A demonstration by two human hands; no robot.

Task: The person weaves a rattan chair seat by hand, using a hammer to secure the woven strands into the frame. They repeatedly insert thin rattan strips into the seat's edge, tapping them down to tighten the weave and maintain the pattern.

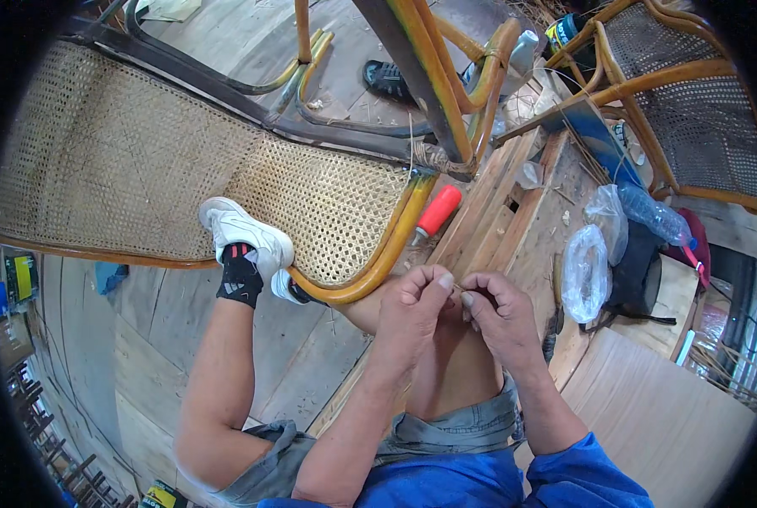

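At centre frame I see my left hand and right hand meeting above the knee, fingertips pinched together on a thin cane strand, barely visible between them. Both forearms rise from the lower edge. One woven chair seat fills the upper left; one red cylinder lies just above the hands.

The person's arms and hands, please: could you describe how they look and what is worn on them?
Both forearms are bare below short bright blue sleeves. The left hand and right hand wear no gloves; no rings or watch can be seen.
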